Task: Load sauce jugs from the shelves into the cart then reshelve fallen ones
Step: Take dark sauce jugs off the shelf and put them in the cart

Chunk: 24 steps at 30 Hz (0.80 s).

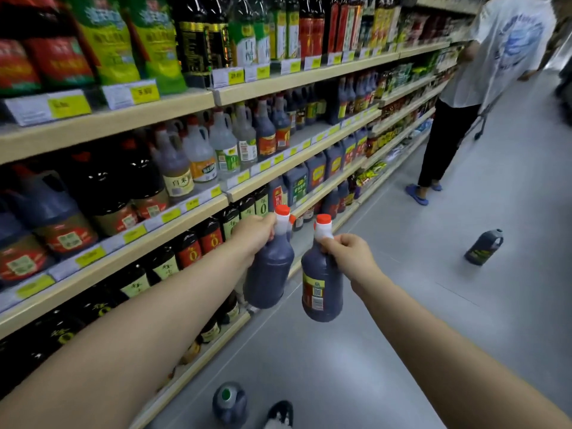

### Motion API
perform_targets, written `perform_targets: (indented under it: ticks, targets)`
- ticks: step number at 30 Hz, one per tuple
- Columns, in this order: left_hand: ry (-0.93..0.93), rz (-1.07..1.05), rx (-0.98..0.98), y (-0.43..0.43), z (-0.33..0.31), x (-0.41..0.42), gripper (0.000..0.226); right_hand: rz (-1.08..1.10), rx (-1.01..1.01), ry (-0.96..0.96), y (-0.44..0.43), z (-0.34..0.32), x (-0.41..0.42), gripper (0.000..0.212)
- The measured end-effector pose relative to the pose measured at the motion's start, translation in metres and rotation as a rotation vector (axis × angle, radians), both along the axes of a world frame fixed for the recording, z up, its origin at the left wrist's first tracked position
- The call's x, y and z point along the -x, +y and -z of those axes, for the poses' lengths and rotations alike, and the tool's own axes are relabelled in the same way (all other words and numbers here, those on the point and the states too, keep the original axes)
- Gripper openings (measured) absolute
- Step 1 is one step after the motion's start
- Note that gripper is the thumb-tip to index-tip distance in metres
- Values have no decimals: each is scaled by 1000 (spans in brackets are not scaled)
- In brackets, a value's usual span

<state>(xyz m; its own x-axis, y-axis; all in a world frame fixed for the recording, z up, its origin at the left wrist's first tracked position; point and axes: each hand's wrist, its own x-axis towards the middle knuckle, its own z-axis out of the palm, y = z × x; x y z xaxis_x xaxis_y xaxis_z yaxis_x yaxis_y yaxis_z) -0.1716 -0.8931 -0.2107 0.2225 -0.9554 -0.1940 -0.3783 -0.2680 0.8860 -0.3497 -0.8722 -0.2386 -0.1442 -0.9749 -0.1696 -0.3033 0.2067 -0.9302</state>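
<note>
Necks were clasped: left jug [268,275] by left hand [256,234], right jug [322,291] by right hand [350,258], beside the shelves [185,104]; upright carrying advised.

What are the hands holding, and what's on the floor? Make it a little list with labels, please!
left hand: grips left jug by its neck
right hand: grips right jug by its neck
both jugs: dark sauce, orange caps, in the air
floor: far jug ahead, near jug by a shoe
</note>
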Motion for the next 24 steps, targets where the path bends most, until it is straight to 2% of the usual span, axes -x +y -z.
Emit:
perform_targets:
  ticks: [6, 11, 18, 24]
  targets:
    - [32, 21, -42, -99, 7, 19, 36, 21, -45, 31, -98, 3, 22, 26]
    - [30, -2, -54, -175, 7, 45, 36, 46, -65, -14, -172, -2, 47, 26]
    - [53, -76, -62, -274, 10, 89, 31, -48, -64, -31, -279, -9, 91, 20]
    - [96, -179, -83, -338, 6, 127, 47, -195, -53, -7, -366, -14, 134, 20]
